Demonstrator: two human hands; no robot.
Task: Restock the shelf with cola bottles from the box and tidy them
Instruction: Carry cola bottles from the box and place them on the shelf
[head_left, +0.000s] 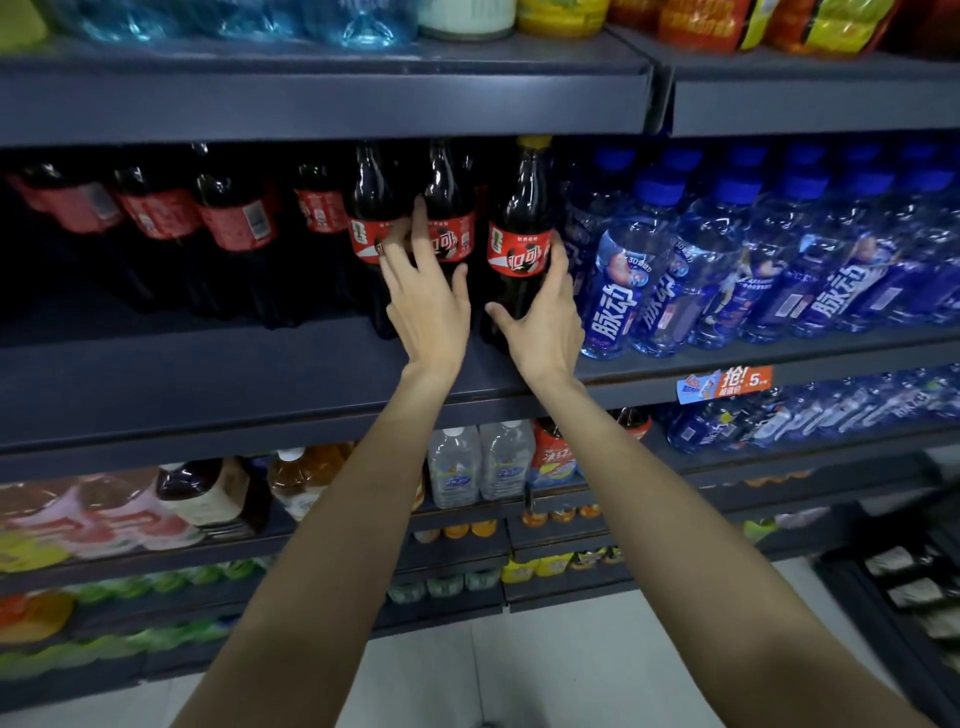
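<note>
Dark blue-grey metal store shelf unit, several tiers, fills the view. Cola tier is the second from top, at about head height.

Right half of that tier: a block of clear blue plastic drink bottles with blue caps and blue labels, packed tight, several rows deep.

Left half: dark cola bottles with red labels. A loose group sits far back at left, labels turned various ways, bare shelf in front of them. Three more stand nearer the front edge, at centre.

Rightmost of those three, the yellow-capped cola bottle, upright, just beside the blue bottles, label facing out. Right hand grips it low down: thumb across the front under the label, fingers wrapped round the right side.

Left hand is spread wide, fingers straight, fingertips touching the labels of the other two front cola bottles; not wrapped round either.

Lower tiers: clear, amber and pink drink bottles, blurred. Orange price tag on the shelf edge under the blue bottles.

Box not in view.
</note>
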